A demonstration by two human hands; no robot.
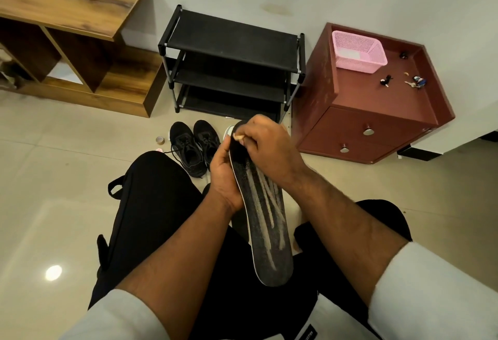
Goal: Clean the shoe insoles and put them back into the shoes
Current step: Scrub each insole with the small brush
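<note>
Head cam: you're seated w/ one dark insole [265,231] held lengthwise over your lap, toe end away from you. Your left hand [225,175] grips its left edge, fingers curled round it. Your right hand [265,142] is curled too, pinching a small pale wad [238,137], cloth or sponge, can't tell which, pressed on the insole near the toe. Pale streaks run down the insole's middle toward the heel, so I'd judge you're mid-scrub on this one, not done.

Black shoes [195,148] sit as a pair on the floor just past your knees, in front of the black shoe rack [234,51]. Whether either has its insole inside can't be made out. A light edge beside the toe end, behind your hands, may be the 2nd insole, but that's unclear.

Left to do, by my read: finish wiping this insole, do the other if it's not clean, then slide both back into the shoes.
</note>
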